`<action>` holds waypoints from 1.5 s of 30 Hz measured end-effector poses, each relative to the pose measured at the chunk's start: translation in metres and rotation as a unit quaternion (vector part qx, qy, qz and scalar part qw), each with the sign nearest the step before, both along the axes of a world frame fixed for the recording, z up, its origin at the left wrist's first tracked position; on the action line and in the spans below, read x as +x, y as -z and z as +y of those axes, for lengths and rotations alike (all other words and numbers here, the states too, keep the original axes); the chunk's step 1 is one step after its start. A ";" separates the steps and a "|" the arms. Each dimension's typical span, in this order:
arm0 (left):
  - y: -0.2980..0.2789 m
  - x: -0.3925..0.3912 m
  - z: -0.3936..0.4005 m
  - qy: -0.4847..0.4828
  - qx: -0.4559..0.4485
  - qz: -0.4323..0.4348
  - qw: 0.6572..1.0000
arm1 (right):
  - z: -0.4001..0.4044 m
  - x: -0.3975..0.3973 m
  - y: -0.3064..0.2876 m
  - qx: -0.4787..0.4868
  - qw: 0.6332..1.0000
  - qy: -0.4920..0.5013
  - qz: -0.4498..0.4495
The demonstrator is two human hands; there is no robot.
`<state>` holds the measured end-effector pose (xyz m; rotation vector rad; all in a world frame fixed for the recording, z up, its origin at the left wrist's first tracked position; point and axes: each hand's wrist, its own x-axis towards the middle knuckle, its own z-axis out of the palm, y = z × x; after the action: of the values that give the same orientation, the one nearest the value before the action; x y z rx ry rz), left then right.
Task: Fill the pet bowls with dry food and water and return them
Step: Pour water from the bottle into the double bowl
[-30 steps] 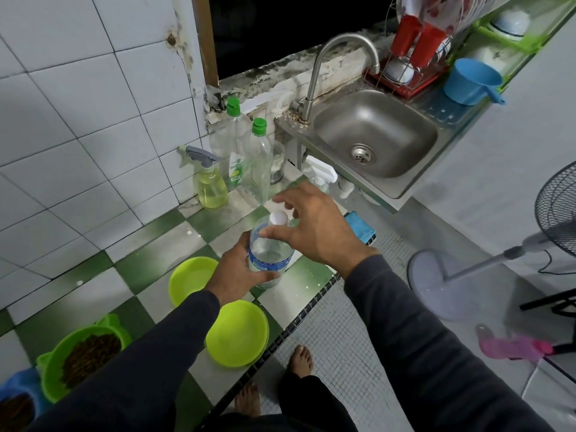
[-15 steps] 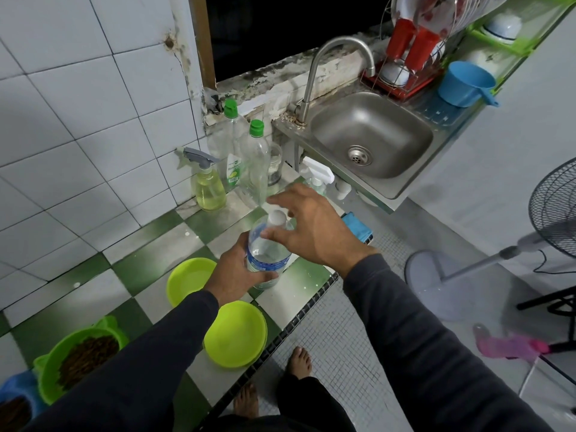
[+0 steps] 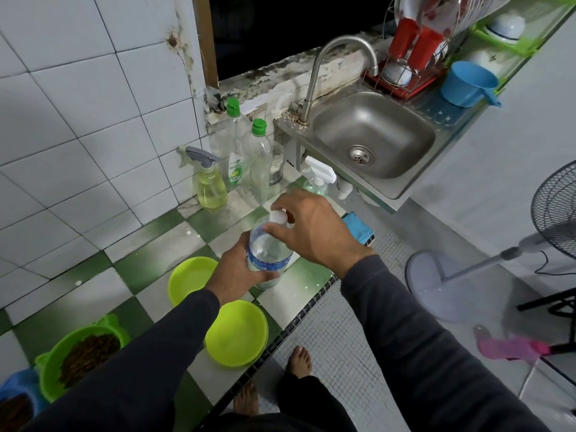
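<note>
Two lime bowls [image 3: 218,304] are set on the bench [image 3: 156,244]; the water bottle [image 3: 268,251] is gripped by the left hand [image 3: 240,269], its white cap [image 3: 278,218] pinched by the right hand [image 3: 314,232].

Green-and-white checkered tiled counter [image 3: 149,254] in front of me. On it: two lime-green round plastic bowls, the far one [image 3: 190,283] and the near one [image 3: 237,333] at the counter's front edge, just beside each other. Left of them, a green eared plastic bowl of brown dry kibble [image 3: 79,358], then a blue bowl of kibble [image 3: 18,400] at the frame corner. Against the back wall: yellow-liquid spray bottle [image 3: 210,185], two clear green-capped bottles [image 3: 246,157]. Blue folded cloth [image 3: 358,227] at the right end.
</note>
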<state>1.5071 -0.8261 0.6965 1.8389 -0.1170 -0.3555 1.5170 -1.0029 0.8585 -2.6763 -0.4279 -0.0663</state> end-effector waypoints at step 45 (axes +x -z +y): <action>-0.008 -0.007 -0.003 -0.012 0.024 0.004 1.000 | -0.007 -0.089 0.223 0.035 0.954 0.153 0.256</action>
<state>1.5002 -0.8294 0.7043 1.8851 -0.0810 -0.3517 1.4282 -1.0102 0.6354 -2.5347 0.1508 0.5011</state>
